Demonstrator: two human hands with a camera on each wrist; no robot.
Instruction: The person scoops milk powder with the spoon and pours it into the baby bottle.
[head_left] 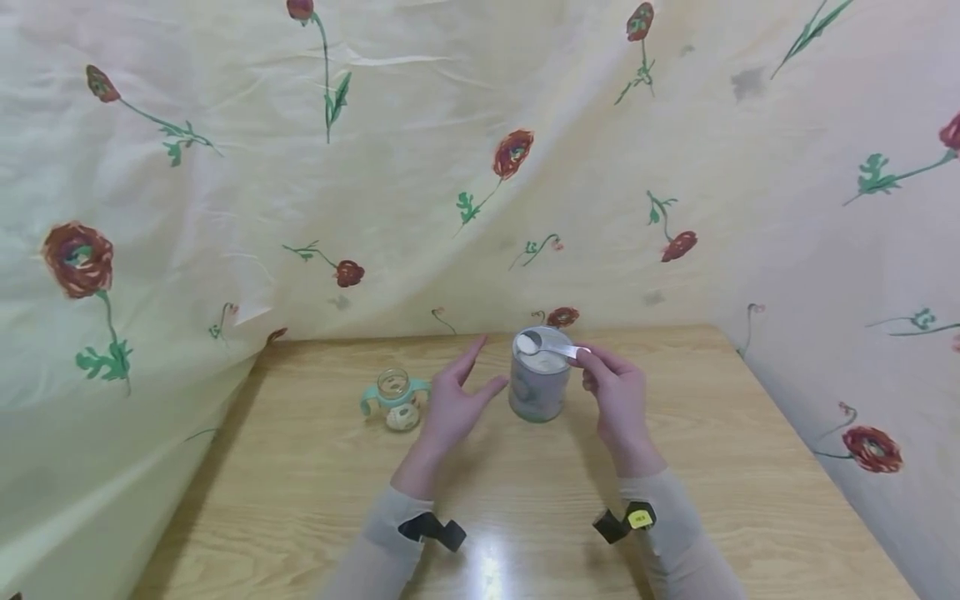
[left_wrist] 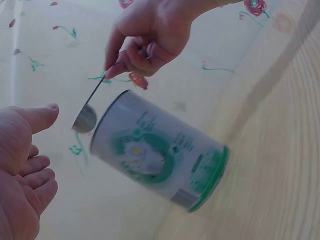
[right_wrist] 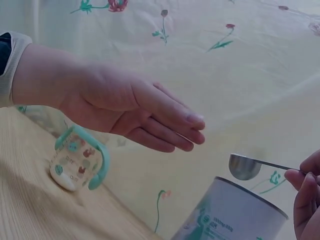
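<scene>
Pale sleeves (head_left: 378,537) overhang a wood-grained table (head_left: 285,467) backed by floral cloth (head_left: 420,192); left hand (head_left: 452,407) relaxed, right hand (head_left: 620,396) pinching a scoop (head_left: 557,347).

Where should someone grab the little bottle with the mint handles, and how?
Probably by its left handle, coming from the left: it curves outward from the upright bottle, offering something to hook, while the left hand crowds the other handle.
</scene>
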